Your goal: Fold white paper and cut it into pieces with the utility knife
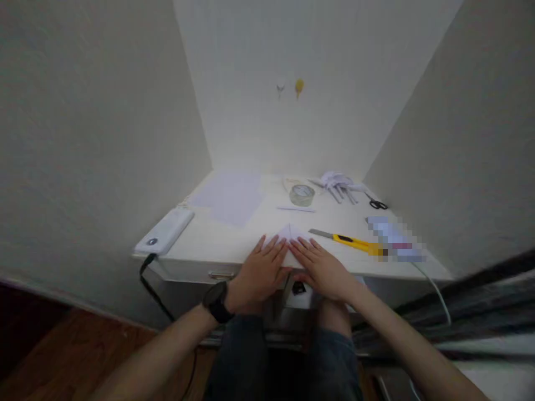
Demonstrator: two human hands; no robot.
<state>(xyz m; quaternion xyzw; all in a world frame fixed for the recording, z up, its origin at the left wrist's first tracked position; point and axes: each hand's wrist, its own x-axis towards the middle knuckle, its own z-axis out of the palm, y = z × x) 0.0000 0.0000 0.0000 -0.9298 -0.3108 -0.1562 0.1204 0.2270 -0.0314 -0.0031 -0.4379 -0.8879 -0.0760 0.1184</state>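
A small folded sheet of white paper (290,229) lies at the front edge of the desk, its pointed tip facing away from me and a crease down its middle. My left hand (262,270) rests on its left side, fingers stretched out flat. On the right side my right hand (321,268) presses the same paper, fingers also extended. Both sets of fingertips nearly meet at the middle crease. The palms and fingers hide the paper's near part. Just right of the paper is a yellow utility knife (353,241) with its blade out.
White sheets (234,195) lie at the back left, near a white power strip or box (165,231) with a black cable. Behind the paper are a thin paper stick (296,209) and a tape roll (301,195). Folded paper pieces (338,184), scissors (378,204) and a blurred-out device (395,239) stand right.
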